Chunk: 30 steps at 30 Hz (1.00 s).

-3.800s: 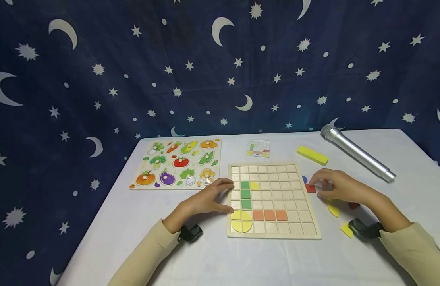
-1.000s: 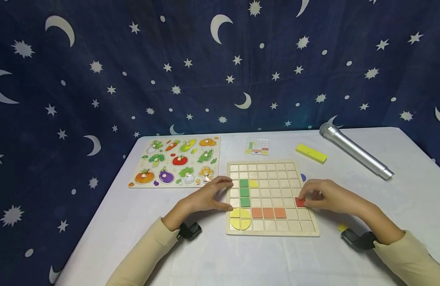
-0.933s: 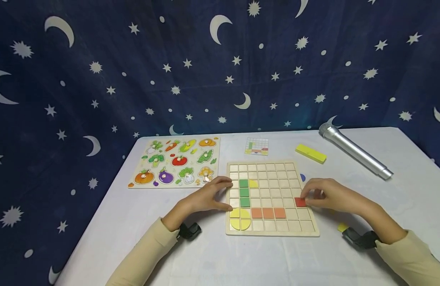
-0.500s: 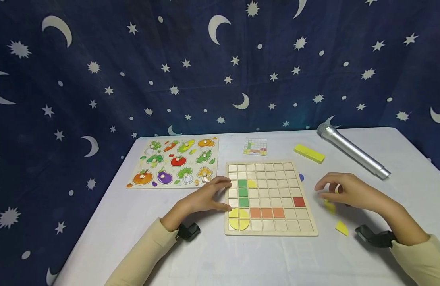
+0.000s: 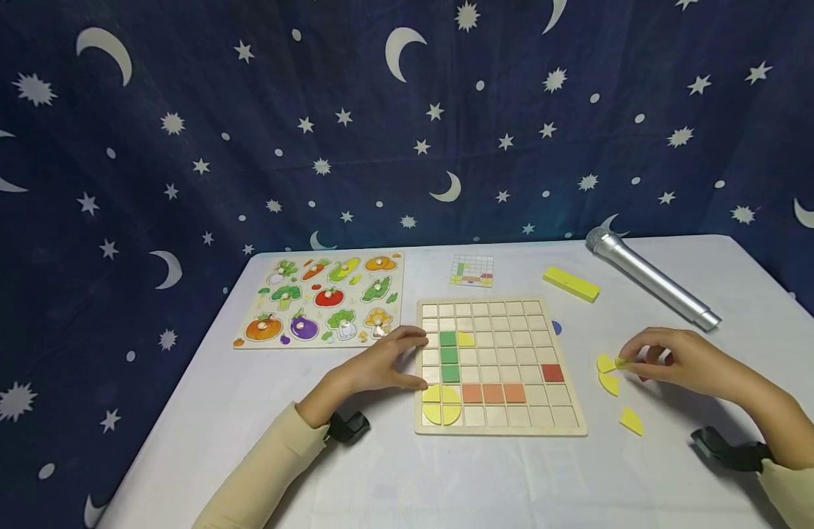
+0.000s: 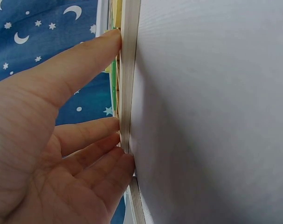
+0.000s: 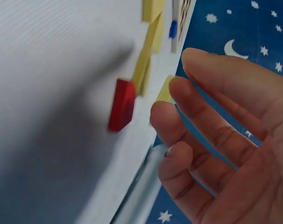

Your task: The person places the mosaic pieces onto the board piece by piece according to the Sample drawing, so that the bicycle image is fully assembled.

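My left hand (image 5: 380,365) rests its fingertips against the left edge of a wooden grid board (image 5: 510,353), thumb apart from the fingers; the left wrist view shows the fingers (image 6: 92,133) at the board's side. On the board lie green squares (image 5: 449,355), orange squares (image 5: 493,394), yellow quarter circles (image 5: 451,415) and one red square (image 5: 552,373) in the right column. My right hand (image 5: 694,360) hovers right of the board, fingers loosely bent and holding nothing. Below it are loose yellow quarter circles (image 5: 608,383) and a red piece (image 7: 121,105), mostly hidden in the head view.
A blue piece (image 5: 557,328) lies by the board's right edge. Behind stand a small pattern card (image 5: 472,270), a yellow bar (image 5: 571,284) and a silver microphone (image 5: 652,278). A vegetable peg puzzle (image 5: 321,314) lies back left. Starry cloth (image 5: 354,88) hangs behind the table.
The right hand has set the red square from the table into the board's right column, let go and drawn back rightward over the loose pieces. The left hand stays at the board's edge.
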Each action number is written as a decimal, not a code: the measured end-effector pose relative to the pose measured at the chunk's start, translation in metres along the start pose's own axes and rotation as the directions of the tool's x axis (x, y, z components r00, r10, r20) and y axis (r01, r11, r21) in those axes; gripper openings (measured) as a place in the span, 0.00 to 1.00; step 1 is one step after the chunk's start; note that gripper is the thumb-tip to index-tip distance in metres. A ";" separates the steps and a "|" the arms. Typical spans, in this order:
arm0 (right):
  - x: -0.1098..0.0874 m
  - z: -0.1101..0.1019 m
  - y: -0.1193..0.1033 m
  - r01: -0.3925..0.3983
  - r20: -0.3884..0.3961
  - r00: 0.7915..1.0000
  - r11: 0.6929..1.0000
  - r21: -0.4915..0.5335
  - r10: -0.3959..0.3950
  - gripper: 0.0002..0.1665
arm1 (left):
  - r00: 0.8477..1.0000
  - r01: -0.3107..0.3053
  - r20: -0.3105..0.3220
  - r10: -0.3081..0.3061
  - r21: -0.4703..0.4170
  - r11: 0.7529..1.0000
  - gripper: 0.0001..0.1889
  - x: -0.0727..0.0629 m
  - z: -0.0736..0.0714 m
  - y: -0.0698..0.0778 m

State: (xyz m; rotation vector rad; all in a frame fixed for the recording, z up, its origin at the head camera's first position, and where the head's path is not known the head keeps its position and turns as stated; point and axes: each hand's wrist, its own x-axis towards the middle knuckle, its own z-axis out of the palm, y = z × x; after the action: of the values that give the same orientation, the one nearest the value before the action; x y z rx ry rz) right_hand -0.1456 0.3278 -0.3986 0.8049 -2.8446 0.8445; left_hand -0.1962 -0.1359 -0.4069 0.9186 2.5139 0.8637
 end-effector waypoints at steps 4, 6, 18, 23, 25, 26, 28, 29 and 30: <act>-0.008 -0.001 0.010 -0.004 0.003 1.000 1.000 -0.018 0.004 0.16 | 1.000 -0.001 0.005 0.001 -0.001 1.000 0.38 0.000 0.001 0.000; -0.011 -0.001 0.015 0.003 0.007 1.000 1.000 -0.012 -0.003 0.17 | 1.000 0.000 0.008 0.000 -0.001 1.000 0.39 0.000 0.001 -0.001; -0.018 -0.001 0.028 0.037 0.053 0.998 0.996 0.082 -0.041 0.21 | 1.000 -0.015 0.002 0.015 0.007 1.000 0.38 0.000 0.001 -0.002; -0.017 -0.001 0.030 0.057 0.046 0.997 0.996 0.062 -0.060 0.21 | 1.000 -0.014 0.002 0.014 0.009 1.000 0.38 0.001 0.001 -0.001; -0.017 0.000 0.030 0.050 0.045 0.998 0.998 0.046 -0.052 0.21 | 1.000 -0.013 0.002 0.013 0.009 1.000 0.38 0.001 0.001 -0.001; -0.017 0.000 0.030 0.046 0.044 0.998 0.998 0.037 -0.048 0.21 | 1.000 -0.014 0.002 0.014 0.013 1.000 0.38 0.001 0.000 0.000; -0.017 0.000 0.030 0.041 0.036 0.998 0.999 0.026 -0.042 0.21 | 1.000 -0.015 0.001 0.015 0.015 1.000 0.38 0.000 0.000 0.000; -0.017 0.000 0.030 0.041 0.032 0.999 0.999 0.024 -0.042 0.22 | 1.000 -0.016 0.001 0.016 0.017 1.000 0.38 0.000 0.000 0.000; -0.017 0.000 0.030 0.043 0.029 0.999 0.999 0.025 -0.043 0.22 | 1.000 -0.017 0.001 0.017 0.016 1.000 0.38 0.000 0.000 0.000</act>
State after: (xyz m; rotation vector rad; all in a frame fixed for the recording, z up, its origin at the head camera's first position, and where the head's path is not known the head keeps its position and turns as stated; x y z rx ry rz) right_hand -0.1464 0.3568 -0.4170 0.8856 -2.8369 0.8698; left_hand -0.1967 -0.1359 -0.4071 0.9464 2.5196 0.8492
